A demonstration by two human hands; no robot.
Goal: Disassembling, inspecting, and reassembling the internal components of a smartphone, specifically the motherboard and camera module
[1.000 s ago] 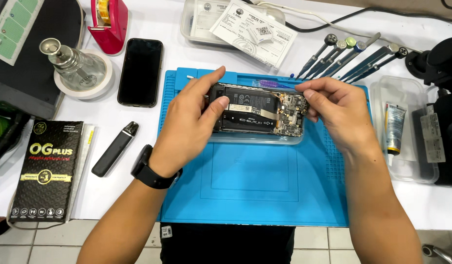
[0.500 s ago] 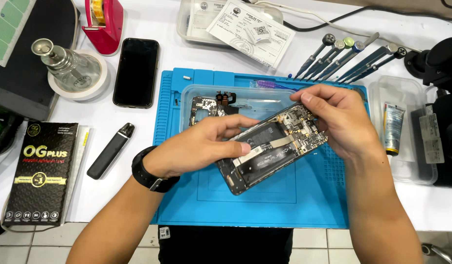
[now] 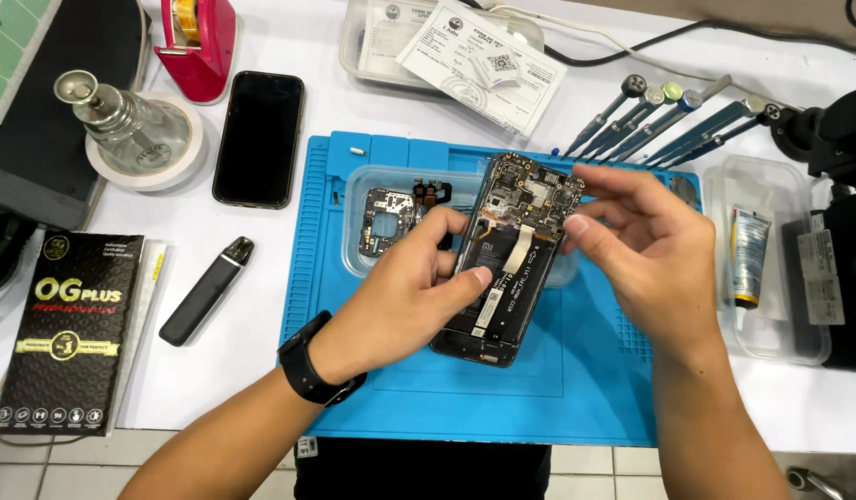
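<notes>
I see the opened black phone with bare circuit board now swung upright off the clear plastic tray, left hand clamped on it, right hand pinching its top, so it's lifted for inspection

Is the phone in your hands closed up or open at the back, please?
Open: the black disassembled phone shows bare circuit board and battery.

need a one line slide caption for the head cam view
Left hand and right hand hold an opened black smartphone with exposed circuit board above a blue silicone repair mat.
</notes>
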